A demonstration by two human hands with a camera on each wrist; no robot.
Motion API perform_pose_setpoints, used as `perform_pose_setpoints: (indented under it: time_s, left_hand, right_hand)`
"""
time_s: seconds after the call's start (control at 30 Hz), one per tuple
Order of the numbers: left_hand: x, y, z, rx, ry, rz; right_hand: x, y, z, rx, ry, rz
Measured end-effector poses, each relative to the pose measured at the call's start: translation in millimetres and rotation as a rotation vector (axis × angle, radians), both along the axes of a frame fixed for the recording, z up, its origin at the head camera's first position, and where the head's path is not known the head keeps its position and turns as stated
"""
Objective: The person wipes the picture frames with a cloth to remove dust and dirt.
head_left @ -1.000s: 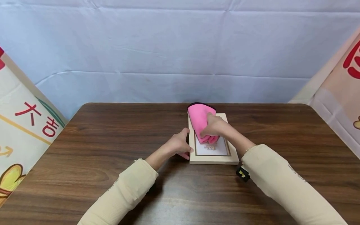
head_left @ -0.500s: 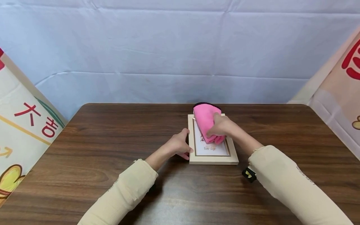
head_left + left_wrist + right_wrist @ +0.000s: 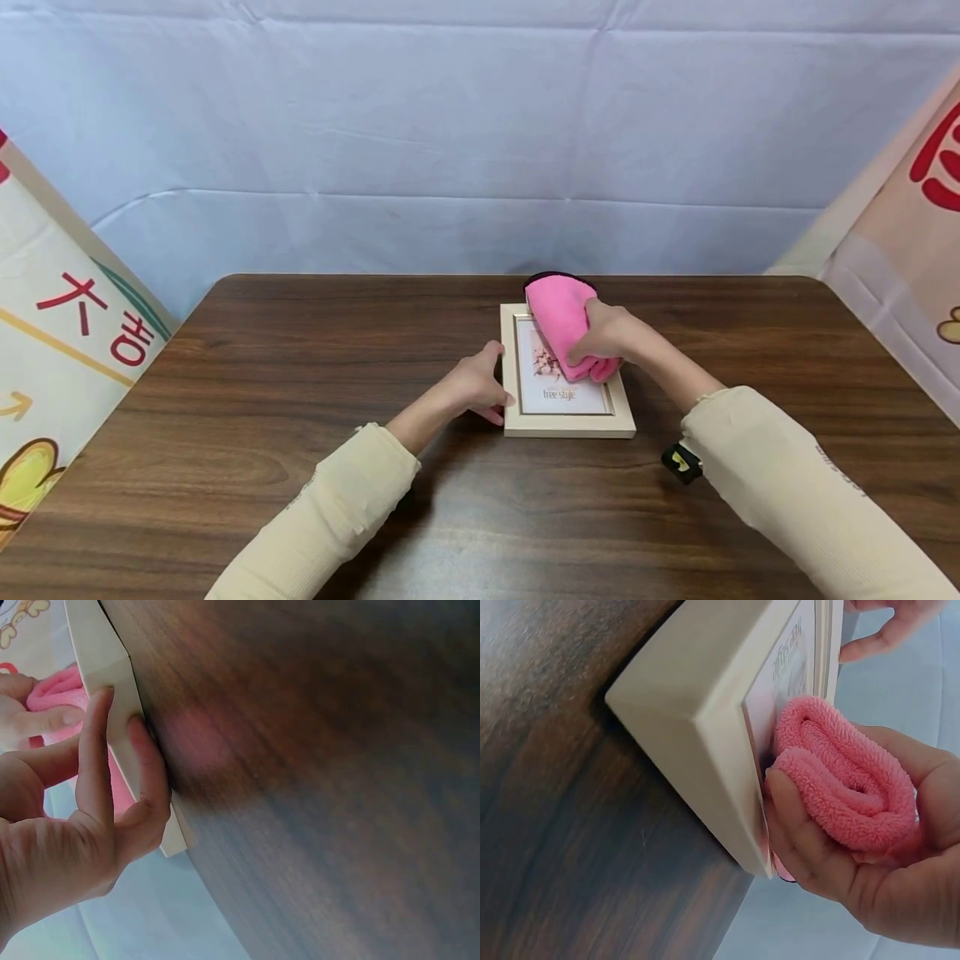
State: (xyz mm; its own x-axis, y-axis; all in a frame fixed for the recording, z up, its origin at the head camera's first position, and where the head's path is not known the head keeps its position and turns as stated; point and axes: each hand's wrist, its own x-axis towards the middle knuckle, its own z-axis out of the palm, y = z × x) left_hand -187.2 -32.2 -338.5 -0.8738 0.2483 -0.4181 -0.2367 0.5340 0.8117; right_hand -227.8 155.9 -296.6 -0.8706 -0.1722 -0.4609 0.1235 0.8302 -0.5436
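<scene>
- Underneath, a dark wood-grain table (image 3: 300, 350) spreads wide.
- Cream picture frame (image 3: 570, 429), flat and face up near the table's far edge, with a thin gold-brown line round its window.
- Pink cloth (image 3: 558, 308), folded thick and fluffy, its far edge black, covering the frame's far right part.
- White print (image 3: 536, 397) within: pink blossoms above "free style".
- Right hand (image 3: 606, 332): curled round the cloth, gripping it.
- Left hand (image 3: 474, 383): fingers extended against the frame's left side.

The cream-sleeved left arm (image 3: 330, 504) reaches forward, its bare left hand (image 3: 474, 383) spread-fingered; to that hand's right, the cream-sleeved right arm (image 3: 787, 479) extends, its bare right hand (image 3: 606, 333) curled, gripping.
</scene>
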Motion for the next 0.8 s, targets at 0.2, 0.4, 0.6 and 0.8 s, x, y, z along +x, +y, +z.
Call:
perform_pose_setpoints:
  time_s: [0.2,0.4,0.6,0.8]
  left_hand:
    - [0.1,-0.2,0.3,-0.004,-0.002,0.001]
    - [-0.1,-0.2,1.1,-0.007,-0.003,0.001]
    - [-0.2,-0.7,2.1,-0.012,-0.003,-0.004]
    - [0.3,-0.6,2.5,-0.02,-0.01,-0.003]
  right_hand:
    - [-1.4,-1.7,-3.0,-0.007,0.002,0.002]
    - [-0.4,-7.4,-6.1,-0.03,0.013,0.008]
    - [0.6,-15.1,-7.1,-0.04,0.016,0.022]
    - [2.0,-24.4,-8.4,-0.041,0.016,0.04]
